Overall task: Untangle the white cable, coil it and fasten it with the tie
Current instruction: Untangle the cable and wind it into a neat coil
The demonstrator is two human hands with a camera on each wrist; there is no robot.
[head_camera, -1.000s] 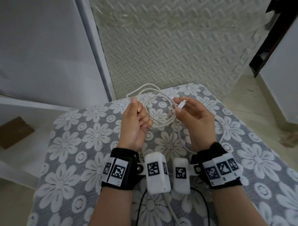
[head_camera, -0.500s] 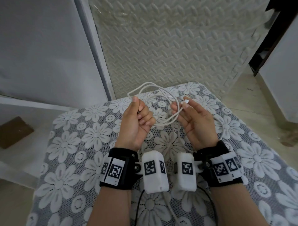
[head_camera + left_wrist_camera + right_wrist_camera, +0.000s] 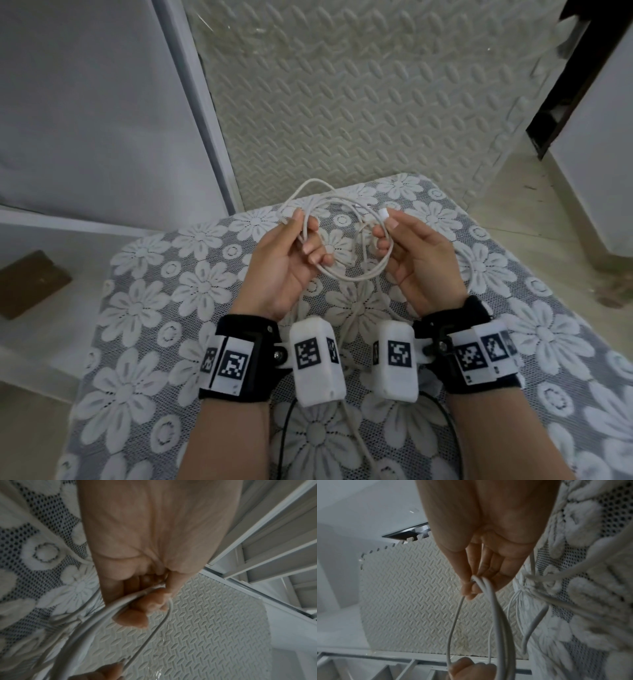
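Observation:
The white cable (image 3: 346, 274) hangs in loose loops between my two hands above the flowered cushion (image 3: 144, 308). My left hand (image 3: 291, 253) grips several strands of the loops with curled fingers, seen close in the left wrist view as cable (image 3: 109, 607) under my left hand (image 3: 137, 601). My right hand (image 3: 400, 246) pinches the white plug end (image 3: 383, 214) between thumb and forefinger, with strands running through its fingers. In the right wrist view the cable (image 3: 488, 601) drops from my right hand (image 3: 471, 585). One strand trails toward me across the cushion. No tie is visible.
A textured foam mat (image 3: 342, 102) covers the floor beyond the cushion. A white cabinet panel (image 3: 85, 102) stands at the left, a brown block (image 3: 30, 284) on the floor beside it. A dark door frame (image 3: 575, 78) is at the right. Black wrist-camera leads run under my forearms.
Both hands have turned palm-up and drawn slightly apart. The left hand has loosened from a fist, and the right hand has lifted the plug end up and rightward, spreading the loops.

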